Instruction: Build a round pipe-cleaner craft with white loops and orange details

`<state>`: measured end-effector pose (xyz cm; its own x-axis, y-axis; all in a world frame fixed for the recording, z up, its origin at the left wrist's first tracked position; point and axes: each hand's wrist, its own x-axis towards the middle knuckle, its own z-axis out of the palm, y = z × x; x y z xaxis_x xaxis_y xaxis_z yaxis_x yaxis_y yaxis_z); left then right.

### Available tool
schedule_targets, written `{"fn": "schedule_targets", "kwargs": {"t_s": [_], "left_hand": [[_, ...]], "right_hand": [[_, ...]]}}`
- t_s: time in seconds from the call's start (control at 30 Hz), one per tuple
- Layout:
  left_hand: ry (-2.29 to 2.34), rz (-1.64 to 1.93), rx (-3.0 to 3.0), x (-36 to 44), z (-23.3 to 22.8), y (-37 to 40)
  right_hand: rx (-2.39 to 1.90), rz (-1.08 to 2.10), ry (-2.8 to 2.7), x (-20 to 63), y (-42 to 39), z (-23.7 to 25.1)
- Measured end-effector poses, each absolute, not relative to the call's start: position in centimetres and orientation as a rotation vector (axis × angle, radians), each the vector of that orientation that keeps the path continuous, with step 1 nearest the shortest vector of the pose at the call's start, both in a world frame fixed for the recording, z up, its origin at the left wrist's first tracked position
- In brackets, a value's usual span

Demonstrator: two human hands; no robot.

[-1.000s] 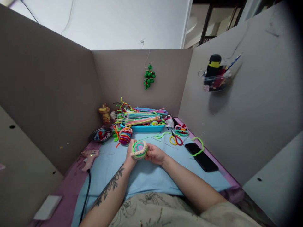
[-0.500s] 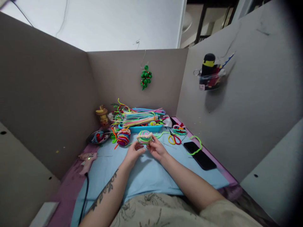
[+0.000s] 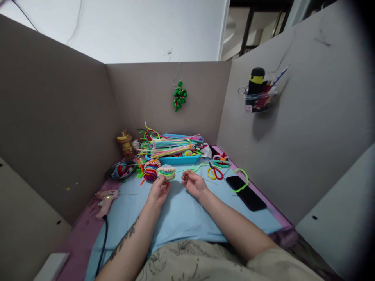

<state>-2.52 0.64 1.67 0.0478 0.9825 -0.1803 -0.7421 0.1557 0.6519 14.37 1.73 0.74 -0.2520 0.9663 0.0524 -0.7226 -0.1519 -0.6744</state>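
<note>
My left hand grips a round pastel piece of coiled fuzzy craft stems, pink, green, blue and cream, thumb on its near side. To its right, my right hand is raised over the mat, apart from the piece. Its fingers are loosely bent and nothing shows between them. A light green fuzzy stem runs just behind that hand. Left of the round piece stands a striped multicoloured coiled piece.
A blue tray piled with fuzzy stems is at the back. Scissors and a phone lie on the right. On the left are a pink glue gun and a dark bowl. A blue mat covers the table.
The left hand has carried the round piece to the left and turned it somewhat. The right hand has let go of it and stays on the right.
</note>
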Motion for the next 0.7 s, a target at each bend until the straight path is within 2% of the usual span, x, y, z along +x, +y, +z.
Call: {"fn": "schedule_targets", "kwargs": {"t_s": [0.17,0.37,0.6,0.7], "left_hand": [[0.677,1.398,0.415,-2.5,1.7,0.6],[0.633,1.337,0.525,-2.3,2.1,0.1],[0.628,1.263,0.688,-1.8,2.4,-0.5],[0.649,1.223,0.736,-1.7,2.5,-0.8]], "right_hand": [[-0.123,1.828,-0.804,15.1,1.1,1.4],[-0.189,1.773,-0.896,14.8,0.6,1.9],[-0.620,1.217,-1.244,14.6,0.3,2.0],[-0.771,0.884,-1.437,14.6,-0.4,2.4]]}}
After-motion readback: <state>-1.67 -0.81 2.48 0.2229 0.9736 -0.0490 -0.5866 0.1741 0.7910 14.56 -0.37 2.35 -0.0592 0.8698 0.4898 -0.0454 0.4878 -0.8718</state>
